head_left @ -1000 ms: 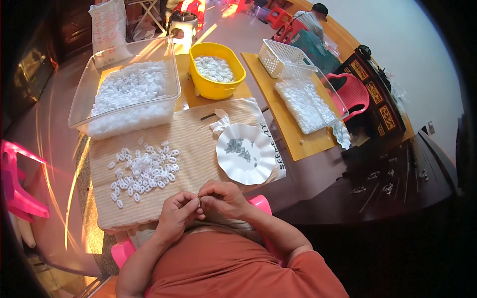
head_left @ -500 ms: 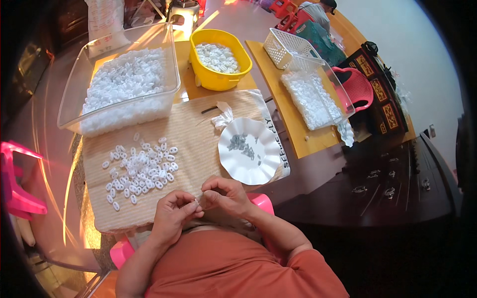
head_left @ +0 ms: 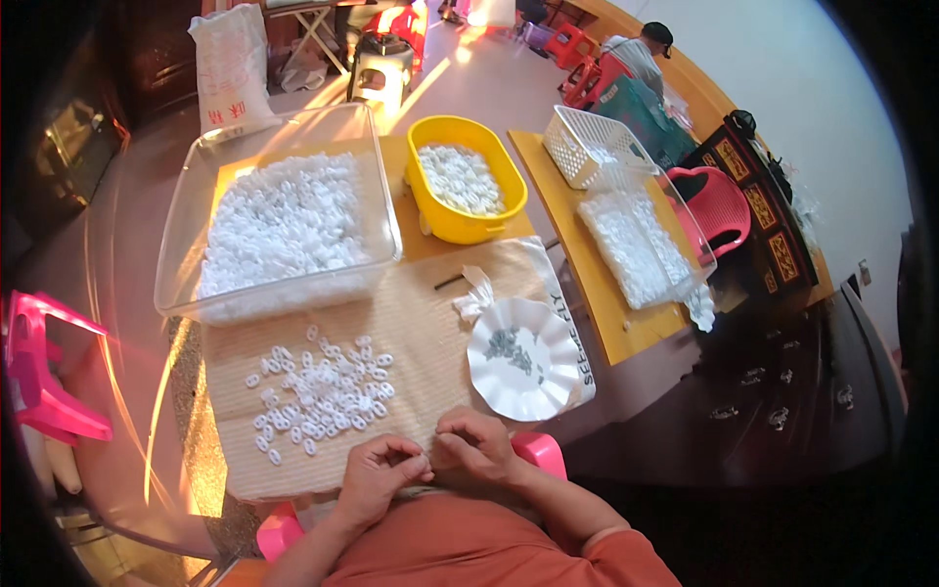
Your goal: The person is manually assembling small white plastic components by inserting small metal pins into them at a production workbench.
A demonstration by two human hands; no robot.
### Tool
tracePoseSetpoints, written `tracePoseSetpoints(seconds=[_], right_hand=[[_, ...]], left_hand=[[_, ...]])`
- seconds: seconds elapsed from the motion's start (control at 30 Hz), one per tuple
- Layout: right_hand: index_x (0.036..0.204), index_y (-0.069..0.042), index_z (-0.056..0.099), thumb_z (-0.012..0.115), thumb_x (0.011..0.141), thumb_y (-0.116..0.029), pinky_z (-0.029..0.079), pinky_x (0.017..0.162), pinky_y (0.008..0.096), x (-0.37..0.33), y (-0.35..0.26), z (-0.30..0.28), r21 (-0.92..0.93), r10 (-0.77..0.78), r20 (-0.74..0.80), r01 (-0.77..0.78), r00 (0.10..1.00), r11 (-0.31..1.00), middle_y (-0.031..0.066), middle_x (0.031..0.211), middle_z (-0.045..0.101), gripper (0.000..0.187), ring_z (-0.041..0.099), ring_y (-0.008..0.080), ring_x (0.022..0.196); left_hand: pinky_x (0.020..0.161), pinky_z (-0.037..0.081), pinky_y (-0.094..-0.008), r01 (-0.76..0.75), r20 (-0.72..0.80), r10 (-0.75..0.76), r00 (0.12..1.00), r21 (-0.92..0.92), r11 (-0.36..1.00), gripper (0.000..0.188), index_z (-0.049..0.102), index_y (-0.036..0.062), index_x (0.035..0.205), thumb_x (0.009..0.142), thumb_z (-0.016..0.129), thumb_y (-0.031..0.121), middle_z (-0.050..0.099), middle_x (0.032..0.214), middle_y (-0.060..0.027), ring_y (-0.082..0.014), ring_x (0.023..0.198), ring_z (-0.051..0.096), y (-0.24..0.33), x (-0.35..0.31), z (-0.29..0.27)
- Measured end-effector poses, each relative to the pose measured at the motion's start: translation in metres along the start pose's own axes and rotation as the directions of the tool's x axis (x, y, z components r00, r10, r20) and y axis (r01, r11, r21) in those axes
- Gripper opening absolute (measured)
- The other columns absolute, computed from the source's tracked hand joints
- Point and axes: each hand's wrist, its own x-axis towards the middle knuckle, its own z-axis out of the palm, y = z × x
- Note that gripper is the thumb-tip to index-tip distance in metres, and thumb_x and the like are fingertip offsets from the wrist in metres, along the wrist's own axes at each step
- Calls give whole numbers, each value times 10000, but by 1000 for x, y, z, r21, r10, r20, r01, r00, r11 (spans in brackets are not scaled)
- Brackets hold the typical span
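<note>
My left hand and my right hand are close together at the table's near edge, fingertips pinched and almost meeting. Whatever lies between the fingers is too small or hidden to make out. Ahead and to the left, a loose pile of small white oval plastic pieces, each with holes, lies on the brown ribbed table cover. Beyond my right hand stands a white plate with a wavy rim, with small grey bits spread on it.
A clear bin and a yellow tub, both with white pieces, stand at the back. Crumpled white tissue and a thin dark stick lie by the plate. Pink stools flank the table; a person sits far right.
The view has tilted upward, so everything sits lower in it. A tiny pale piece seen between my fingertips before no longer shows plainly. Both hands remain pinched.
</note>
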Motion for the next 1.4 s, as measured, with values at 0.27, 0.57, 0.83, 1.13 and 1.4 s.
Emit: tracePoseSetpoints(seconds=[0.27, 0.57, 0.83, 1.13, 1.4], right_hand=[[935, 23, 587, 587, 863, 28, 472, 716, 288, 1, 1, 4, -28, -40, -42, 38, 998, 999, 119, 883, 605, 72, 596, 200, 804], [939, 24, 587, 588, 858, 32, 471, 688, 290, 4, -3, 2, -3, -59, -5, 59, 998, 998, 126, 870, 605, 81, 603, 208, 786], [919, 18, 581, 589, 858, 27, 467, 649, 286, 3, -8, 2, -45, -68, 14, 69, 998, 997, 123, 844, 605, 62, 608, 208, 747], [932, -2, 586, 603, 874, -43, 457, 603, 314, 0, -9, 3, -25, -50, 21, 51, 999, 998, 140, 813, 592, 73, 601, 244, 693], [935, -2, 584, 595, 881, -42, 460, 631, 306, 3, -13, 4, -12, -61, 43, 62, 997, 998, 128, 831, 589, 69, 597, 229, 724]], left_hand=[[719, 566, -282, -17, 58, 15, 998, 28, 999, 110, 602, -18, 968, 865, 641, -6, 662, 832, -99, -168, 765, 659, 5, 0, -2], [715, 562, -271, -24, 9, 24, 1000, 92, 995, 138, 611, -21, 999, 865, 638, -5, 668, 855, -100, -158, 759, 661, -2, 5, -5], [762, 583, -320, 8, -27, -8, 1000, 3, 1000, 194, 593, -22, 1063, 873, 620, 4, 651, 931, -108, -191, 816, 670, -4, 2, -4], [760, 587, -328, -27, -50, 28, 998, 16, 999, 180, 593, -20, 1059, 881, 605, 7, 655, 923, -107, -188, 813, 669, -7, 2, -2], [749, 585, -307, -42, -73, 41, 996, -5, 999, 174, 602, -21, 1052, 878, 601, -11, 660, 908, -105, -179, 786, 669, -8, 2, 0]])
